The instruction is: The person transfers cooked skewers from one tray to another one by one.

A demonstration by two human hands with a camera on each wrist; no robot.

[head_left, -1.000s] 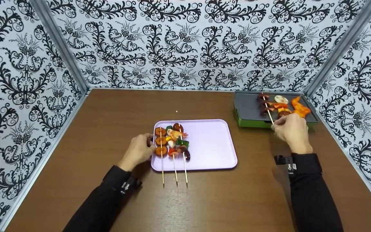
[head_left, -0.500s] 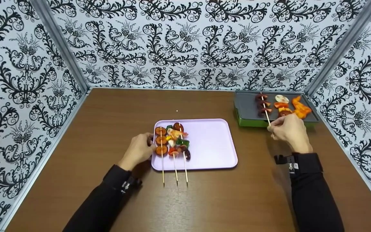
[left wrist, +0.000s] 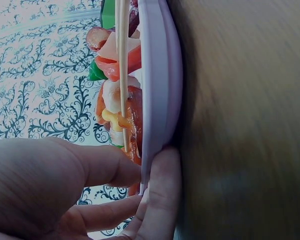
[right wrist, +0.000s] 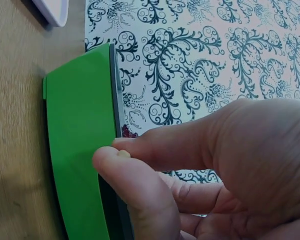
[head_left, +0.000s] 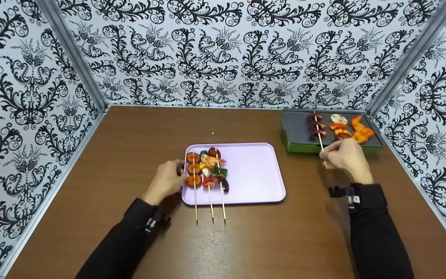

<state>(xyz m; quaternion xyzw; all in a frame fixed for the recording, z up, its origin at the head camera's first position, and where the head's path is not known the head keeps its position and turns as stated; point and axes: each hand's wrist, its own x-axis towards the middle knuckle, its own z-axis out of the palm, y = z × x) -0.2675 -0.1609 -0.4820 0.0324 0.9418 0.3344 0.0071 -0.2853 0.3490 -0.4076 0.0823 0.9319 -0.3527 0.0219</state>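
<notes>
My left hand [head_left: 165,178] pinches the left rim of a pale pink tray [head_left: 256,170]; the left wrist view shows thumb and fingers on either side of its edge [left wrist: 157,75]. Three skewers lie on the tray's left part: one of round orange-brown slices [head_left: 194,169], two of mixed pieces, sticks jutting over the front rim. At the right, my right hand [head_left: 345,157] pinches the stick end of a skewer of dark reddish pieces [head_left: 316,126] on the grill plate [head_left: 296,126]. In the right wrist view, the stick's tip [right wrist: 124,153] shows between thumb and finger.
The green-sided grill [right wrist: 82,130] stands at the table's back right. More food lies on it: a pale slice [head_left: 338,119], a red piece [head_left: 338,126] and an orange piece [head_left: 360,130]. Patterned walls [head_left: 223,50] enclose the brown table [head_left: 149,128] at back and sides.
My right hand has moved slightly left, swinging the dark skewer's stick away from the pieces beside it. My left hand and the tray have stayed in place.
</notes>
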